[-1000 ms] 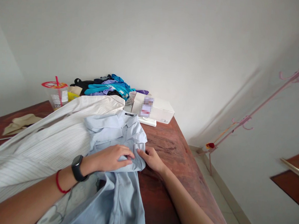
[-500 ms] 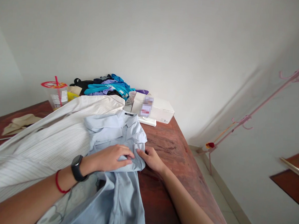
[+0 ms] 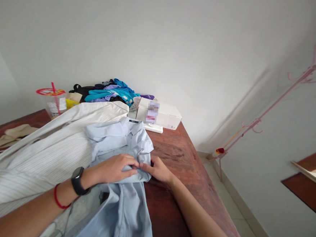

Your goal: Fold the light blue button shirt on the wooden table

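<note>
Pressing flat on light blue shirt (image 3: pixel 120 141) at centre frame, left hand (image 3: pixel 113 167) meets right hand (image 3: pixel 157 169), which pinches the fold's right edge; shirt runs collar-up, tail-down.

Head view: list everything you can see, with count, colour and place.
blue shirt: one, light blue, table front, at both hands
striped shirt: one, white, to its left
clothes pile: one, teal, purple and black, by the wall
box: one, white, right of the pile
cup: one, clear with red lid, back left
cloth: one, beige, far left
table: one, reddish-brown
coat stand: one, pink, right wall
left hand: resting on blue shirt
right hand: touching its right edge
</note>
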Available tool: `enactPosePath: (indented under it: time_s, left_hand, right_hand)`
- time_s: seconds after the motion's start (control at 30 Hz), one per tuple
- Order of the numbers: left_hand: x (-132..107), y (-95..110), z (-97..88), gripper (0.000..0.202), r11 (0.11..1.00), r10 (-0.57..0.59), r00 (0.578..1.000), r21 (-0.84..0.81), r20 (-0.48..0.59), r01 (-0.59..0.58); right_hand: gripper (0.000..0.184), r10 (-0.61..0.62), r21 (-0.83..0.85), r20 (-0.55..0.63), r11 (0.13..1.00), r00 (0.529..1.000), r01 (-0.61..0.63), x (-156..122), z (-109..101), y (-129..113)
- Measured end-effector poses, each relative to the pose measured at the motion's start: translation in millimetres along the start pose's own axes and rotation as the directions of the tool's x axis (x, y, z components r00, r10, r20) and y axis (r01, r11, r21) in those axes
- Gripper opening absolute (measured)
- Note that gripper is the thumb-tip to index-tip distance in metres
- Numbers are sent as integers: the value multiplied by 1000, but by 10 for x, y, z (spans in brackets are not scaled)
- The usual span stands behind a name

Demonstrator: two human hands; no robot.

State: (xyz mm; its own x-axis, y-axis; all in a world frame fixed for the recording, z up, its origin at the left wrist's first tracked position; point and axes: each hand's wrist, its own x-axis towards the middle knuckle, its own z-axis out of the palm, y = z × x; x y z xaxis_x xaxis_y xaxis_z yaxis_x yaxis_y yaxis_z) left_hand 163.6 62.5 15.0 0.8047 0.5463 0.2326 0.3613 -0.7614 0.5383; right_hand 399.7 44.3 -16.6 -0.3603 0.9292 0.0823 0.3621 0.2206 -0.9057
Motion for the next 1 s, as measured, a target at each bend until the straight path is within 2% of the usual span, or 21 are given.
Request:
enactPosePath:
  time_s: [0.1,0.4,0.57,0.8,1.0]
  left_hand:
    - [2,4,-2,21,1000,-10,1000,4,-1,10]
    - [10,47,-31,20,998,-62,998,1,22,62]
    - [20,30,-26,21,999,-50,998,-2,42,50]
    - [73,54,-37,17,997,-61,996,-33,61,63]
    - [81,47,-24,14,997,-71,996,-39,52,74]
  right_hand:
    - [46,-37,-25,57,999,998,39,-11,1,-16]
    - [43,-93,-4,73,996,993,93,0,-11,20]
    - [41,-139,-80,66,986,988,144,9,-45,4]
    - [44,-57,-197,35,978,998,63,9,-73,-21]
    - [36,-96,-203,22,974,995,99,22,-75,6]
